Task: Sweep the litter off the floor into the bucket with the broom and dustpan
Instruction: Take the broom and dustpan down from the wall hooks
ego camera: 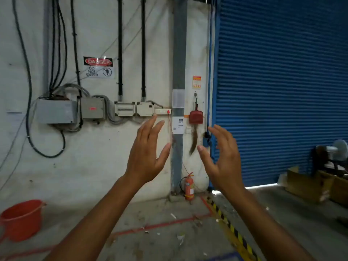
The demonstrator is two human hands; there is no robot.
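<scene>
Both hands are up in front and holding nothing: left hand (148,153) has its fingers straight and spread, right hand (220,157) has them loosely curved, thumb apart. So the step in hand looks like fetching the tools. The red dustpan (195,116) hangs by its handle from a hook on the wall, between the grey column (178,72) and the blue roller shutter (282,91). The brown broom (194,142) hangs down below it; whether it's on the same hook can't be told from here. Best approach IMO: walk in close first, since both are well beyond reach, then lift the dustpan up & off the hook w/ one hand rather than yanking outward, and take the broom by its upper end w/ the other so the bristles don't drag the wall. Watch the fire extinguisher (188,187) standing at the column's foot, and the red wire running down beside it. Litter (180,238) – paper scraps etc. – lies scattered on the concrete near the red floor line (160,226), w/ more bits by the yellow-black hazard stripe (233,228). The orange bucket (22,219) sits at far left by the wall, well apart from the scraps – prob. worth sweeping toward that side.
</scene>
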